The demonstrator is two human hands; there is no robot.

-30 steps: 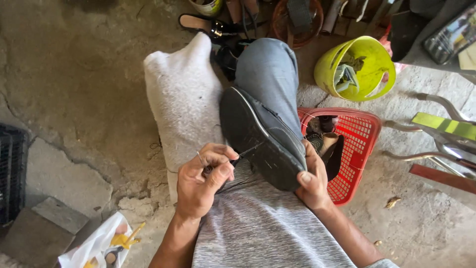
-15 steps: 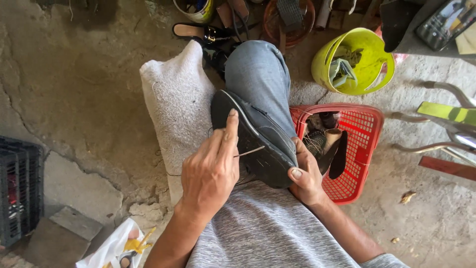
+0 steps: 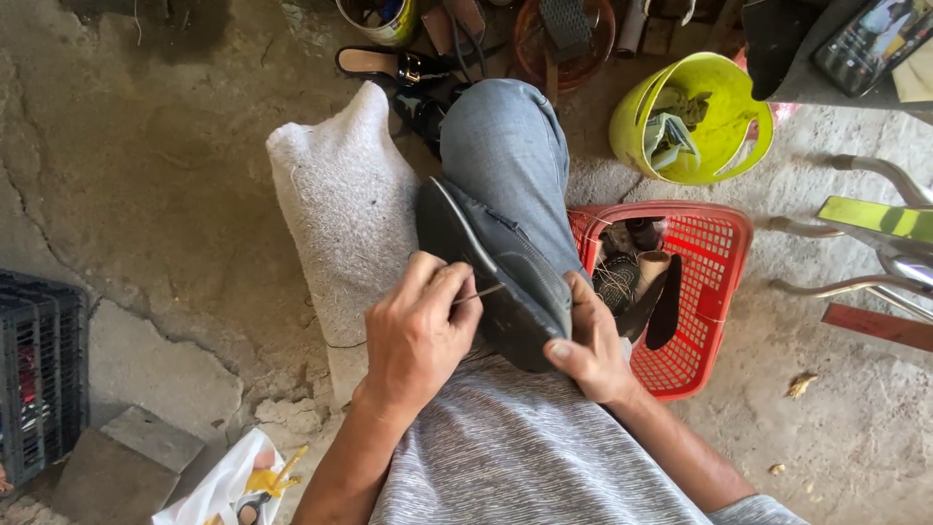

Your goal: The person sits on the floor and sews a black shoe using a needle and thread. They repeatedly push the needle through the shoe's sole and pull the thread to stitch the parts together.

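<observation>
Resting sole-up on raised knee in grey trousers: dark shoe. Right hand closed on shoe's near end, thumb on sole edge. Left hand pinching thin needle, tip at sole edge. White sack just beside shoe, on concrete floor. Red basket near, holding footwear. Yellow-green bucket beyond. Black crate well apart.

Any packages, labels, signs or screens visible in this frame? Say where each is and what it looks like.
Phone screen: top right corner, dark rectangle, lit, tilted.
Plastic bag: bottom left on the floor, white with yellow print, crumpled.
Can: top centre, round, yellowish label, holds tools.
</observation>
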